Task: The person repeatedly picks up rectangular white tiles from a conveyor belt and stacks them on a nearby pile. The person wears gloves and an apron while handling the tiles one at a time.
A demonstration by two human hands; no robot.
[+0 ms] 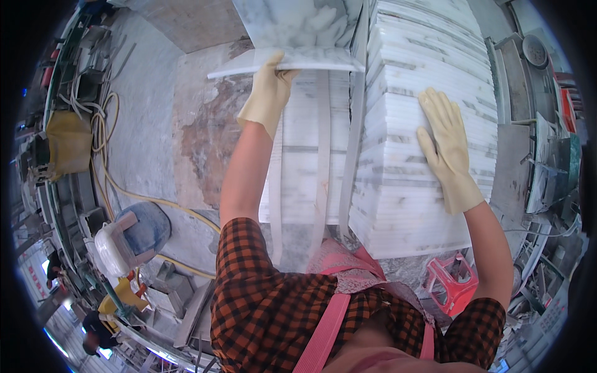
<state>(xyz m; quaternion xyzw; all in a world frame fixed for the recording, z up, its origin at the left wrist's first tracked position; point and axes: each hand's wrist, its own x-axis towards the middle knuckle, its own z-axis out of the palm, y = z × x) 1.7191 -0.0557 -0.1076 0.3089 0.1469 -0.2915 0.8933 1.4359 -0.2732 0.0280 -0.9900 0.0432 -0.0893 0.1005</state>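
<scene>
My left hand, in a cream rubber glove, is closed on the near edge of a white marble slab. The fingers on the slab's far side are partly hidden. Behind that slab leans a larger grey-veined marble panel. My right hand, gloved alike, lies flat with fingers stretched out on a long stack of marble slabs to the right. Below my left hand a lower group of white marble slabs stands between pale straps.
A red plastic stool stands by my right elbow. At left are a yellow hose on the floor, a blue-and-white container and a mustard-coloured cover. Machinery lines both sides, and a person is at the lower left.
</scene>
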